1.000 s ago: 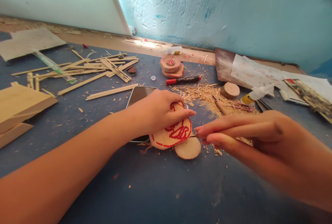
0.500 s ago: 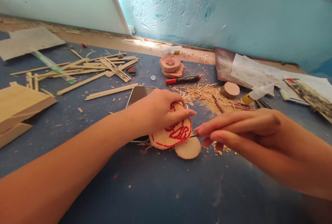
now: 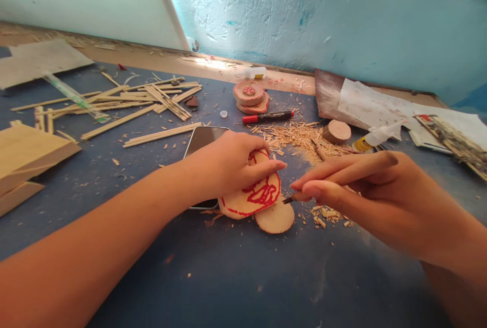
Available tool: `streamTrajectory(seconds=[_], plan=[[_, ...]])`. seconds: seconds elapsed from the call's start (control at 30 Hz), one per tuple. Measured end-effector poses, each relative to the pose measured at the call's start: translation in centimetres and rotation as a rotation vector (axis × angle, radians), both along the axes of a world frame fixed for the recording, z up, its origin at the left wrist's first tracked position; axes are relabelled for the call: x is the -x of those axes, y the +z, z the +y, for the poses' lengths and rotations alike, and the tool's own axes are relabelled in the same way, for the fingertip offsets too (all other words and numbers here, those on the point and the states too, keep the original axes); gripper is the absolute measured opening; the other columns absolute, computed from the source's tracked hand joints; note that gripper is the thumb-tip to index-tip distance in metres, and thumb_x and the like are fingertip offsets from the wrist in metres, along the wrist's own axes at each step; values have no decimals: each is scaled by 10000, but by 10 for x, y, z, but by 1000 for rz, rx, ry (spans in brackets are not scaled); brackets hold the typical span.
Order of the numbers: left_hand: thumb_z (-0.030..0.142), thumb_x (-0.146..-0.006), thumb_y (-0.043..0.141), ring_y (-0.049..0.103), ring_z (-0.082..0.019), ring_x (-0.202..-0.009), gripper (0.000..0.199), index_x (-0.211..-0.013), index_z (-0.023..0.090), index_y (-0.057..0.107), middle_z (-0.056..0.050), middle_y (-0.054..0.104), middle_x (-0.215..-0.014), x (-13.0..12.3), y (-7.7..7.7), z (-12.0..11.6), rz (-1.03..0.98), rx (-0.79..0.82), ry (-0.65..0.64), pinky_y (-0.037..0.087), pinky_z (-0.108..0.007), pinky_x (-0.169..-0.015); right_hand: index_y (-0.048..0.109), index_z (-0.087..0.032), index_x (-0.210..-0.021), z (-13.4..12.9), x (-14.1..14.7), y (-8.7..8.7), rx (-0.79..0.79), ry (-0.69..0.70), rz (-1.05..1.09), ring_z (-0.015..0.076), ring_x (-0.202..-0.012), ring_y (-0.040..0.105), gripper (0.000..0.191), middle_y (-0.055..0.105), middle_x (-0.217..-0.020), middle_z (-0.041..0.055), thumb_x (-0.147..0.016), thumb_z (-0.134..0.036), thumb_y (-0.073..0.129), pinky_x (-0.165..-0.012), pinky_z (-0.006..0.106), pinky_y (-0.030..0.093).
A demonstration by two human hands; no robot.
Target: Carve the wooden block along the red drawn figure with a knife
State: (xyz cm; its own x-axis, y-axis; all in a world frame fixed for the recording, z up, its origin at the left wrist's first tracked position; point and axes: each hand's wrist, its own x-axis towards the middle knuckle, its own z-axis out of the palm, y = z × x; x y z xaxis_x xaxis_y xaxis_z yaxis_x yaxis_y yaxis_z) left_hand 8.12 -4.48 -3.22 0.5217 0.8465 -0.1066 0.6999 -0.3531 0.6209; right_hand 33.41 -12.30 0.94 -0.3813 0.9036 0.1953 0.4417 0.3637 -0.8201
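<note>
My left hand [image 3: 238, 158] grips a pale wood slice [image 3: 236, 206] marked with red marker lines, its thumb lying over the face. Under that slice's near right edge rests a smaller, plain round wood slice [image 3: 277, 218]. My right hand [image 3: 353, 191] is closed around a carving chisel [image 3: 300, 196], thumb and fingers near the dark blade. The blade tip is just right of the marked slice, over the plain one; whether it touches either I cannot tell. A phone [image 3: 203, 138] lies partly beneath my left hand.
Wood shavings [image 3: 291, 135] lie beyond my hands, beside a red marker [image 3: 268, 117], stacked wood discs [image 3: 249, 94] and a thick wood round [image 3: 337, 132]. A glue bottle [image 3: 375, 138] is at right. Wooden sticks [image 3: 129, 100] and a wood block [image 3: 34, 153] are at left.
My right hand has shifted slightly and turned, drawing the chisel tip back from the marked slice's edge; more of the tool shows. My left hand keeps its place.
</note>
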Motion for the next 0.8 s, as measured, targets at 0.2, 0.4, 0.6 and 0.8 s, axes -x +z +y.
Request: streamTrajectory(seconds=[0.2, 0.4, 0.6, 0.8], plan=[[708, -1008, 634, 590, -177, -650, 517, -1041, 238, 845, -2, 726, -732, 1, 4, -3, 6, 1, -23, 392, -338, -651, 904, -244, -912, 0, 1, -5, -49, 21, 29, 117, -729, 826, 173, 913, -971, 4, -1064, -316, 866, -552, 187, 602], [697, -1056, 582, 641, -197, -693, 506, -1031, 233, 782, -10, 750, -780, -5, 6, -7, -1, 4, -51, 384, -347, -676, 849, -212, -946, 1, 4, -4, -92, 163, 81, 152, -848, 813, 262, 867, -956, 38, -1162, -240, 704, -654, 265, 590], [699, -1095, 511, 659, -237, -731, 533, -1062, 232, 765, -43, 772, -834, -10, -2, -8, 85, -87, -76, 381, -366, -694, 708, -218, -878, -1, 12, -17, 36, 88, 305, 148, -891, 747, 339, 715, -920, 21, -1198, -321, 665, -750, 288, 609], [689, -1112, 495, 753, -298, -933, 547, -1147, 214, 766, -94, 848, -1035, -12, -12, -8, 92, -190, -90, 490, -402, -802, 683, -225, -876, 0, 18, -12, 430, 186, 638, 125, -664, 537, 475, 531, -760, -31, -1105, -633, 768, -615, 304, 483]])
